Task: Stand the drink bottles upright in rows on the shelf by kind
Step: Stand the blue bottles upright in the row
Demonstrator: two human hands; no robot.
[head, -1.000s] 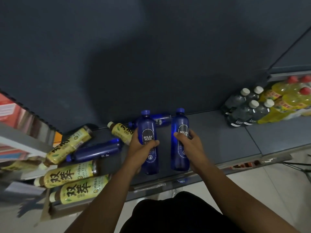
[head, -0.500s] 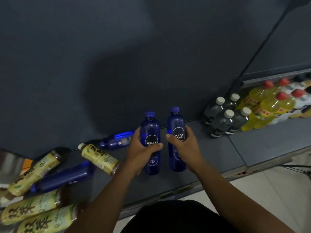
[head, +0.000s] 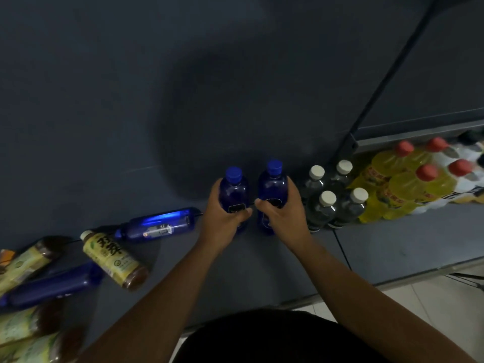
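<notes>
Two blue soda bottles stand upright side by side at the back of the grey shelf. My left hand grips the left blue bottle and my right hand grips the right blue bottle, which sits just left of the dark bottles with white caps. Another blue bottle lies on its side by the back wall. A yellow tea bottle and one more blue bottle lie flat to the left.
Yellow bottles with red caps stand right of the dark ones. More yellow tea bottles lie at the far left. The shelf's front edge runs along the tiled floor.
Both hands have pushed the two blue bottles back toward the wall and rightward, close to the dark white-capped bottles. The view has shifted right.
</notes>
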